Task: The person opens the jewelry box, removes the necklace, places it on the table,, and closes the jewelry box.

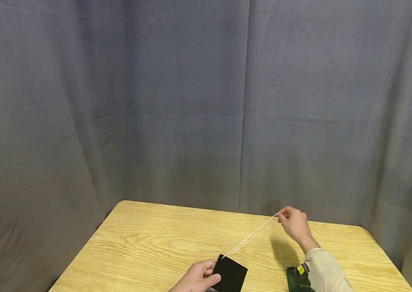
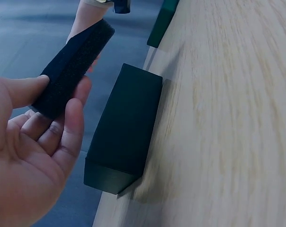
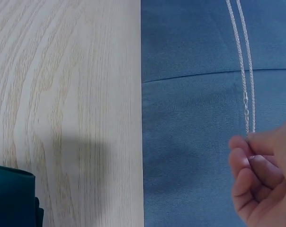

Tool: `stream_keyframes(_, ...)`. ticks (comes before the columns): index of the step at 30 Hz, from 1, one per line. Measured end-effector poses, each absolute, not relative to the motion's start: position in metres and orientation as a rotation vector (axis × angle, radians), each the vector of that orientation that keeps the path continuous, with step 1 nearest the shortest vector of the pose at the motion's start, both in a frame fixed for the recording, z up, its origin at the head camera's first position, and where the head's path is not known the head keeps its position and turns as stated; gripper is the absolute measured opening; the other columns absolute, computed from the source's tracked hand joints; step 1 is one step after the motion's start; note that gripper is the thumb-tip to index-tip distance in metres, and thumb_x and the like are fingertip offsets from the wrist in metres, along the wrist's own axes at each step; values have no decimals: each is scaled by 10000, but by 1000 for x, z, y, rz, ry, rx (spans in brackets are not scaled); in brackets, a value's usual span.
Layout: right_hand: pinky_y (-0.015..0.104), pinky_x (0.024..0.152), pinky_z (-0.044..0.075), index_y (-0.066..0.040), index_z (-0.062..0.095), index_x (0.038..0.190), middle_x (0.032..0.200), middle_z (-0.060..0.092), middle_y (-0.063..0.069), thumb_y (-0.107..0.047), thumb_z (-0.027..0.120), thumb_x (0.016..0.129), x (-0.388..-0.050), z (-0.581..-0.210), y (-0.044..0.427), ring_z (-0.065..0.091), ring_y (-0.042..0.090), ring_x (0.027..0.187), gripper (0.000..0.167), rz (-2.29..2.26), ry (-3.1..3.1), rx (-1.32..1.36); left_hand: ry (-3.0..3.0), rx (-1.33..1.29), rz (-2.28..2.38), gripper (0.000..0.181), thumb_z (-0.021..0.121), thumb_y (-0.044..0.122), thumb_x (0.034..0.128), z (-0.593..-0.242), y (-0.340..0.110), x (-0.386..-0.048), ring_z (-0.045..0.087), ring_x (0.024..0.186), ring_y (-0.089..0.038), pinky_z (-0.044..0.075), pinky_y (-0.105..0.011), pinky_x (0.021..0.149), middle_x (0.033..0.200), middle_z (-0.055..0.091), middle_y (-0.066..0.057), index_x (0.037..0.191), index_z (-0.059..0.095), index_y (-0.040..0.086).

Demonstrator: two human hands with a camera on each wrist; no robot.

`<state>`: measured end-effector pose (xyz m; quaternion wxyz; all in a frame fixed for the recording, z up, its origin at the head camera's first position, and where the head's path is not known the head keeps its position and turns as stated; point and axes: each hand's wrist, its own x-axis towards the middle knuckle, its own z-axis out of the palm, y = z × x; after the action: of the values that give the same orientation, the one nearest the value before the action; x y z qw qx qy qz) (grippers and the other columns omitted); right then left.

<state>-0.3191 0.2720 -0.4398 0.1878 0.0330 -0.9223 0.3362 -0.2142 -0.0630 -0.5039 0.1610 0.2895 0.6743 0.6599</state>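
Note:
My left hand (image 1: 199,277) grips a square black foam pad (image 1: 230,275) by its edge, thumb on one face and fingers behind. A silver chain necklace (image 3: 242,56) runs doubled and taut from the pad's upper corner. Its other end is pinched between thumb and fingertips of my right hand (image 1: 295,224), raised above the table's far right part. Small links show on the chain near those fingertips. Beneath the pad, a dark green box (image 2: 124,123) sits near the table edge in the left wrist view.
A dark green item with gold lettering (image 1: 297,282) lies on the table under my right forearm. The wood-grain table (image 1: 147,243) is bordered by grey curtains (image 1: 187,101) behind and at the sides.

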Motion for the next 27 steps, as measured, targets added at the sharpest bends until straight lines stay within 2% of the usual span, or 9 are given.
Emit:
stream_keyframes(3,292,550,460,-20,656,855,731,664,45,-91,613,903,-319,-440,272,613,148,651,95,944,-2596,84,1949,816,1862,239,561,75,946,-503,-63,-214,548,619,-8,549,-292,644,637,529,22,1104,558,-105)
stream_keyframes(6,284,541,459,-13,656,857,734,665,62,-85,612,902,-319,-440,272,627,162,654,95,942,-2590,75,1967,805,1836,202,560,76,945,-502,-63,-215,425,547,7,548,-281,639,593,358,89,1063,562,-88)
stream_keyframes(9,277,532,458,-2,656,861,745,670,86,-78,610,902,-318,-440,271,639,176,656,98,940,-2584,69,1972,784,1819,182,559,78,947,-501,-63,-214,431,545,-3,548,-281,644,593,363,86,1049,569,-73)
stream_keyframes(17,291,540,449,-10,658,857,723,672,45,-94,599,902,-317,-438,272,627,172,650,112,928,-2575,68,2028,729,1770,144,558,86,949,-498,-62,-214,288,512,-8,551,-298,655,568,281,81,980,574,-54)
stream_keyframes(21,294,536,435,-17,656,852,719,674,39,-96,599,901,-317,-438,273,609,166,638,109,912,-2576,69,2036,739,1759,143,557,82,950,-498,-61,-213,344,518,-8,549,-286,647,566,290,82,996,577,-52)
stream_keyframes(27,301,543,443,-22,655,863,724,672,23,-101,588,909,-318,-437,274,618,173,653,113,909,-2577,60,2032,749,1758,92,565,73,940,-498,-60,-213,377,520,1,541,-258,635,571,327,96,937,574,-18)
